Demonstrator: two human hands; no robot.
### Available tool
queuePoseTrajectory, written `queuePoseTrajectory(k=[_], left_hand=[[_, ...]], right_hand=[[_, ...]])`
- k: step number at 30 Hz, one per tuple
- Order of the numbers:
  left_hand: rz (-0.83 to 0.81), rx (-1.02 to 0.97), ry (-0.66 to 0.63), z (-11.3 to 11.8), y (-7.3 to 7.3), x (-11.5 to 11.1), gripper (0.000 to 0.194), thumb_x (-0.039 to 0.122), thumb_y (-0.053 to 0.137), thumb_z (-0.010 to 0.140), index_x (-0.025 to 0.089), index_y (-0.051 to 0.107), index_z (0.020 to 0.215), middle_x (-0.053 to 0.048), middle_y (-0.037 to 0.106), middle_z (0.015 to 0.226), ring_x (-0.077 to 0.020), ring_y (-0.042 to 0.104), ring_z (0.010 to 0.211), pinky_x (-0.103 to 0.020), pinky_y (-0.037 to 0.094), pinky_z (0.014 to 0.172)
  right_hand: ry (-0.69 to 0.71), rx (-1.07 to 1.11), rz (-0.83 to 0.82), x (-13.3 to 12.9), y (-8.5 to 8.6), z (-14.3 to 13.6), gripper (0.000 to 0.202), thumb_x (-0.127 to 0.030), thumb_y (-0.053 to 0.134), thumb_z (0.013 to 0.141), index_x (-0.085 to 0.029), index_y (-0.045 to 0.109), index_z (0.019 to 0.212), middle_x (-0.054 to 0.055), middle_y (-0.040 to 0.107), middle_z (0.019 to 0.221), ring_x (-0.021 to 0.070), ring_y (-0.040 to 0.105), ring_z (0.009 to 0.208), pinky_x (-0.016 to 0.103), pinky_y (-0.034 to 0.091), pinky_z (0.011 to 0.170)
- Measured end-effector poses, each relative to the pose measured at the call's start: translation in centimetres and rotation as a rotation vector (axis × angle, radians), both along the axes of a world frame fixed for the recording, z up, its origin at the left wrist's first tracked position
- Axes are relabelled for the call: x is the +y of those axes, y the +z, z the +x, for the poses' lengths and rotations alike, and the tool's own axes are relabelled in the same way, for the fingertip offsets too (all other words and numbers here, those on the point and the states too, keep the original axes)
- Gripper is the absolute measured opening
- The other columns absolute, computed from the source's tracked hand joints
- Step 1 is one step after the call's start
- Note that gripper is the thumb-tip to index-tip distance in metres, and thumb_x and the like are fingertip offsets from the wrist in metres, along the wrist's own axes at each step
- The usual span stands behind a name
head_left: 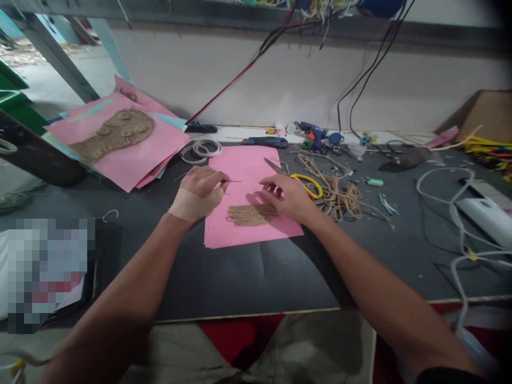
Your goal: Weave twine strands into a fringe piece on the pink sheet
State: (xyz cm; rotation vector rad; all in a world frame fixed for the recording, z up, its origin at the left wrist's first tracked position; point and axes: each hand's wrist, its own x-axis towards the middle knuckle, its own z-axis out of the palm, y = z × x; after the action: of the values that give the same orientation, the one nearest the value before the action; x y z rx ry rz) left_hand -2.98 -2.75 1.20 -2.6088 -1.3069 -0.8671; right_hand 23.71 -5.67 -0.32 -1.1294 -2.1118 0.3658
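Observation:
Between the thumb and forefinger of my left hand (200, 186) is a short piece of twine (236, 181), its end pointing right. A tan band wraps that hand's wrist. My right hand (286, 194) hovers over the right side of the pink paper (232, 160), fingers loosely bent and apart, with nothing visible in them. Just below it, a block of twine strands (250, 215) lies side by side on the paper, its right end close to the hand. Scissors (307, 184) with yellow handles lie behind my right hand, partly hidden by it.
A tangle of loose twine (340, 200) lies right of the scissors. Behind are a utility knife (264, 142), a blue glue gun (316, 134) and a roll of tape (202, 151). Pink sheets (132, 160) carrying a twine shape stand left. A white cable (460, 234) loops at right.

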Motion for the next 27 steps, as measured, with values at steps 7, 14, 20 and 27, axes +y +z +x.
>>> queuePoseTrajectory(k=[7,14,20,27], left_hand=[[-0.083,-0.050,-0.249,2.3,-0.1,-1.3,0.022,0.024,0.051,0.098,0.020,0.073,0.101,-0.009,0.078,0.097,-0.0199,0.069,0.092,-0.037,0.050,0.087],[-0.119,-0.102,-0.281,3.2,-0.1,-2.1,0.022,0.027,0.051,0.100,0.019,0.071,0.104,-0.009,0.077,0.097,-0.0184,0.068,0.088,-0.035,0.051,0.085],[-0.182,-0.159,-0.269,2.3,0.2,-1.7,0.018,0.024,0.057,0.094,0.018,0.073,0.097,-0.009,0.077,0.094,-0.0196,0.068,0.088,-0.035,0.052,0.083],[-0.535,-0.304,-0.094,0.8,-0.4,-0.5,0.010,0.026,0.073,0.077,0.022,0.079,0.084,-0.006,0.080,0.088,-0.0196,0.070,0.077,-0.034,0.056,0.074]], right_hand=[[0.036,0.015,-0.063,-0.6,-0.2,-1.7,0.034,-0.036,0.068,0.094,-0.021,0.064,0.125,0.009,0.072,0.114,0.0190,0.065,0.086,0.034,0.053,0.073],[0.004,0.066,0.094,-0.3,-0.7,-1.8,0.012,-0.025,0.063,0.095,-0.023,0.070,0.106,0.009,0.062,0.109,0.0206,0.061,0.092,0.036,0.051,0.074],[0.033,0.040,0.051,0.0,0.0,-0.8,0.006,-0.021,0.063,0.095,-0.018,0.066,0.091,0.007,0.064,0.094,0.0183,0.059,0.083,0.033,0.047,0.074],[0.012,-0.042,-0.122,0.4,0.3,0.6,0.005,-0.023,0.068,0.090,-0.020,0.066,0.085,0.004,0.067,0.084,0.0158,0.058,0.072,0.032,0.045,0.068]])
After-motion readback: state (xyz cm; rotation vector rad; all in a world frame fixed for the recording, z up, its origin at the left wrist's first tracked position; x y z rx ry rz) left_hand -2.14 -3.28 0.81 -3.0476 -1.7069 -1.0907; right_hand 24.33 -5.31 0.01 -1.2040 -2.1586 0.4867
